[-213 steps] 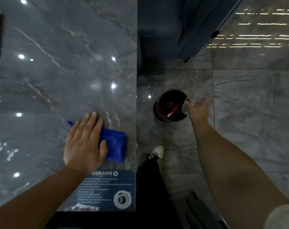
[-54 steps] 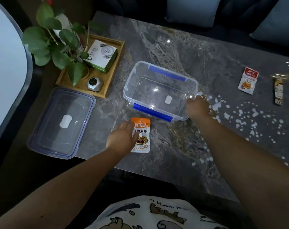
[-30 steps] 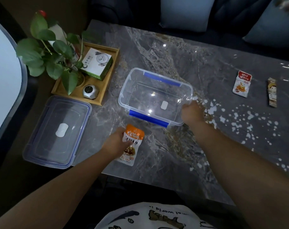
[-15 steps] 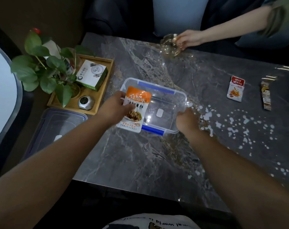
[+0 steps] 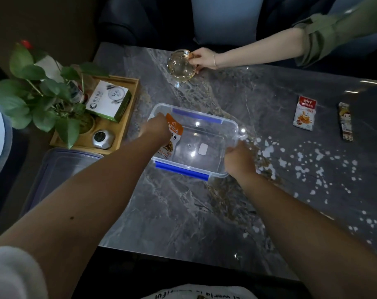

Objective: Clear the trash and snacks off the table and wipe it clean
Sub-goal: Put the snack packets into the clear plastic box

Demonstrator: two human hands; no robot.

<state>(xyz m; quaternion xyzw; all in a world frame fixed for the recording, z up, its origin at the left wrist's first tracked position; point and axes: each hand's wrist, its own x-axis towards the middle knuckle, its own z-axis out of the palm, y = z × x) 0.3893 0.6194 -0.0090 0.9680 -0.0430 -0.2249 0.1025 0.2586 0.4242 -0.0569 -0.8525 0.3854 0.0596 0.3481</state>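
A clear plastic box [image 5: 226, 126] with blue clips stands in the middle of the grey marble table [image 5: 183, 212]. My left hand [image 5: 155, 130] is inside its left end, shut on an orange snack packet [image 5: 172, 137]. My right hand [image 5: 239, 160] grips the box's right rim. Further right on the table lie a red and white snack packet [image 5: 304, 113] and a narrow brown packet [image 5: 346, 121]. White crumbs [image 5: 301, 167] are scattered over the right side.
Another person's hand [image 5: 202, 60] holds a glass ashtray [image 5: 181, 66] at the far edge. A wooden tray [image 5: 127, 117] at the left carries a plant [image 5: 41, 100], a green box [image 5: 109, 101] and a silver tin [image 5: 102, 138]. The box's lid [image 5: 60, 169] lies below it.
My left hand has carried the orange packet from above the box's near edge down into the box. The other person's hand has drawn the glass ashtray slightly along the far edge.
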